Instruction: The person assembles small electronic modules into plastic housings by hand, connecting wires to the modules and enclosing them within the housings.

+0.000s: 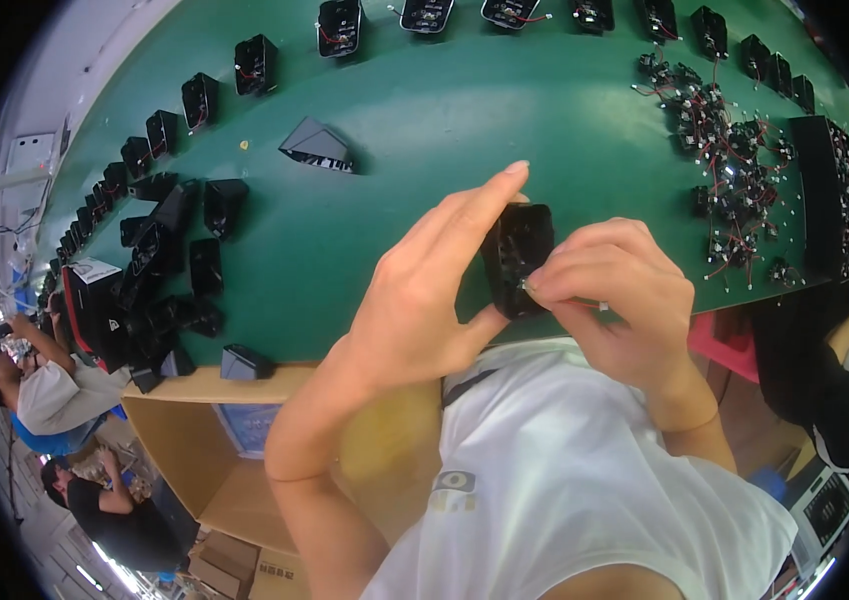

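Observation:
A black plastic housing (519,240), with its hollow side facing up, stands near the table's front edge. My left hand (429,270) grips it from the left, thumb at its near end and fingers along the far left side. Over its right side, my right hand (619,290) has its fingers pinched on a small wired part at the opening. From under those fingers a red wire with a white connector (601,307) sticks out. The fingertips hide most of that small part.
Black housings (341,27) line the far edge of the green table (424,130). One grey-black housing (317,147) lies alone. More are heaped at left (159,240). Wired parts (734,150) lie at right beside a black box (816,200). A cardboard box (179,440) stands below; other people work nearby.

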`<state>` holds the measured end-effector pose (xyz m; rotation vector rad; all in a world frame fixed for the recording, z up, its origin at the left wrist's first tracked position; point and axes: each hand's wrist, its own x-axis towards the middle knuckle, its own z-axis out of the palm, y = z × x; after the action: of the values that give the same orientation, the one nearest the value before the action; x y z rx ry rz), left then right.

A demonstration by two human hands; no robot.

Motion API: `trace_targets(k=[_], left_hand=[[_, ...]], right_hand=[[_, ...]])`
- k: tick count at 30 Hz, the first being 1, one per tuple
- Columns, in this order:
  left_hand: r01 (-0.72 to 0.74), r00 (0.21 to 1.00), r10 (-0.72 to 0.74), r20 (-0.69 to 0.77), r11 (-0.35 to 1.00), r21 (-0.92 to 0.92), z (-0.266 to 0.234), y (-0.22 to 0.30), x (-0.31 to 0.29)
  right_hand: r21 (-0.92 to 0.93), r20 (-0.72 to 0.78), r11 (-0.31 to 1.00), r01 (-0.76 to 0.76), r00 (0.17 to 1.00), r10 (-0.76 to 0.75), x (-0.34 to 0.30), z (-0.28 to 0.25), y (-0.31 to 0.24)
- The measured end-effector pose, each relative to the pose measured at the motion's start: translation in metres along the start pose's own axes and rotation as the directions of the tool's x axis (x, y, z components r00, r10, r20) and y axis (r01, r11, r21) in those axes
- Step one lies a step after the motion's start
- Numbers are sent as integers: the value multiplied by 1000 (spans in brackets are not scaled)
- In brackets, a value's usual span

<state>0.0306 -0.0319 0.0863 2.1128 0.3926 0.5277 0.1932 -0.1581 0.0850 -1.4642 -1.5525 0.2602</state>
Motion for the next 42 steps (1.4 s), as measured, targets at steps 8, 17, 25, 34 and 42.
trace_targets(k=[8,17,25,34,42], left_hand=[[107,994,-108,-16,994,-26,1,-4,-4],[-64,993,74,-92,992,110,8,-12,-3],[-116,981,172,-95,898,425,19,-15,-5],[-124,973,222,-62,730,672,20,-18,-4],[-139,985,170,16,741,656,20,-11,-5]], right_hand=[[-35,105,993,-112,988,115,0,3,1],[612,145,702,-364,924,353,-6,2,17],[836,334,281,-471,844,420,-9,9,35],[782,605,-128,-610,696,387,-12,4,39],[747,511,128,-653,687,517,-9,-1,24]])
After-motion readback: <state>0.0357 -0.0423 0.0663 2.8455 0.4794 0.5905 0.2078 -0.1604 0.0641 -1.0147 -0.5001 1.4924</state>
